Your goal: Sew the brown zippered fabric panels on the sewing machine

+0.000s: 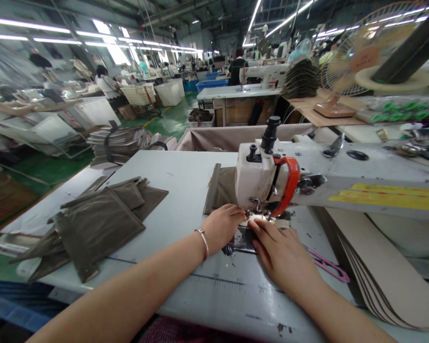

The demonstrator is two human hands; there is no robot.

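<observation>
A white sewing machine (pixel 255 176) with an orange guard stands over the pale table (pixel 186 171). Beside its needle area, my left hand (pixel 224 224) rests on a dark olive fabric piece (pixel 221 188), fingers together and bent at its near edge. My right hand (pixel 280 252) is just right of the needle, its fingertips pressed on a small pale piece (pixel 256 217) under the light. The fingertips of both hands nearly meet there. What my left fingers grip is hidden.
Olive fabric pieces (pixel 103 228) lie piled on the left. Pink snips (pixel 329 266) lie right of my right hand, near stacked beige panels (pixel 389 267). Bundled pieces (pixel 119 143) sit at the back left. A fan (pixel 361 57) stands back right; people work farther off.
</observation>
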